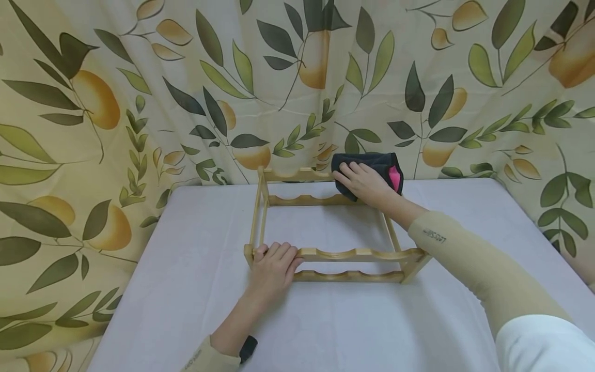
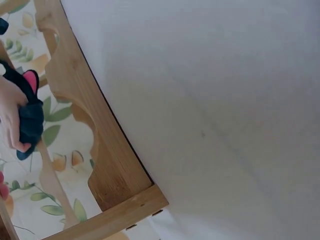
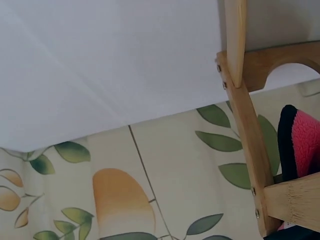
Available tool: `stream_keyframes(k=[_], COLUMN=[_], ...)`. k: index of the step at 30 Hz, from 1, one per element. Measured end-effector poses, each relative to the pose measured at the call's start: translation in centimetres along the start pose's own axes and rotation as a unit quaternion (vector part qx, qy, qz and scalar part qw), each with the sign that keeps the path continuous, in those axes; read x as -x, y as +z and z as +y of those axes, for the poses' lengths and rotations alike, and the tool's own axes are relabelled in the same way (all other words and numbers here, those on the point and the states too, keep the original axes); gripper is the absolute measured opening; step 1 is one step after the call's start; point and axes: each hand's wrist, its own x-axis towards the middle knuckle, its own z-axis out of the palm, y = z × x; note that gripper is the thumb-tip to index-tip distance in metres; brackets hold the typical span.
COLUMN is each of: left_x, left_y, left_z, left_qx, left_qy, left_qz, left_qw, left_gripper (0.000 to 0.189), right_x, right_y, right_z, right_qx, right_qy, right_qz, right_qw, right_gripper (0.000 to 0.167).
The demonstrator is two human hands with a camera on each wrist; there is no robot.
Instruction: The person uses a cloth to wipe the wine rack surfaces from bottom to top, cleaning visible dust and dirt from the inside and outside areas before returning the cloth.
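A light wooden rack (image 1: 367, 254) with scalloped rails stands on the white-covered table. At its front left corner my left hand (image 1: 274, 268) grips the upper rail, fingers over the top. My right hand (image 1: 364, 183) holds a dark cloth (image 1: 381, 160) with a pink fleecy lining against the right part of the back upper rail. The left wrist view shows the fingers of that hand curled around the cloth (image 2: 31, 122). From the right wrist, the pink lining (image 3: 306, 142) shows behind the rack's end post (image 3: 250, 135); the right hand itself is out of that view.
White cloth covers the table (image 1: 200, 232) around the rack. Right behind the table's back edge hangs a curtain (image 1: 297, 119) printed with leaves and fruit, and more of it runs down the left and right sides.
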Motion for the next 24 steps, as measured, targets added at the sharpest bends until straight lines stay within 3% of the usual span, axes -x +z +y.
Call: stream_keyframes(k=[5,14,24], left_x=[-0.06,0.06,0.17], left_y=[-0.1,0.05,0.1], left_z=[0.2,0.26,0.06], left_qx=[-0.008,-0.022,-0.024], left_qy=[-0.01,-0.008,-0.001], left_qz=[-0.001,0.014,0.018], left_qw=[0.9999,0.9996,0.9996], left_gripper=[0.037,0.04,0.04], right_x=[-0.02,0.11,0.31], right_y=[0.1,-0.44,-0.58], right_z=[0.09,-0.15,-0.47], right_qx=[-0.026,-0.064,-0.053], right_qy=[-0.01,-0.014,-0.07], right_qz=[0.025,0.016,-0.059], right_qw=[0.9993,0.9978,0.9944], right_gripper=[0.056,0.05,0.059])
